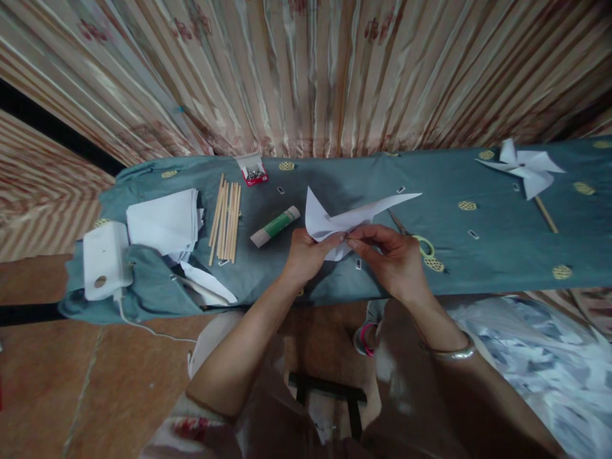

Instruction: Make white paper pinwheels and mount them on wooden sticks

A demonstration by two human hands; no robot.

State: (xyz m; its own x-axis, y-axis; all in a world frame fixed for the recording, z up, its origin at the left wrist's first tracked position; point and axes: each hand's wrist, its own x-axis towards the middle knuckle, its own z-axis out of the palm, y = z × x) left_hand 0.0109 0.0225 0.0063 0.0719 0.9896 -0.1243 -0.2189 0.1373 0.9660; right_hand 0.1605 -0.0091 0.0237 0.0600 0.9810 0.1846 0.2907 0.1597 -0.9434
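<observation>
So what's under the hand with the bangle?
Scissors with pale green handles lie on the teal cloth under the right hand, pinching folded white paper. A blade tip and one handle loop show; the hand covers the middle.

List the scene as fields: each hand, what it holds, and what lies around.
left hand: grips the folded paper from the left
right hand: pinches the paper's centre
scissors: on the cloth, partly hidden by the right hand
glue stick: lying left of the hands
sticks: bundle, left of the glue stick
pinwheel: far right, on the cloth
cloth: blue-green, under everything
</observation>
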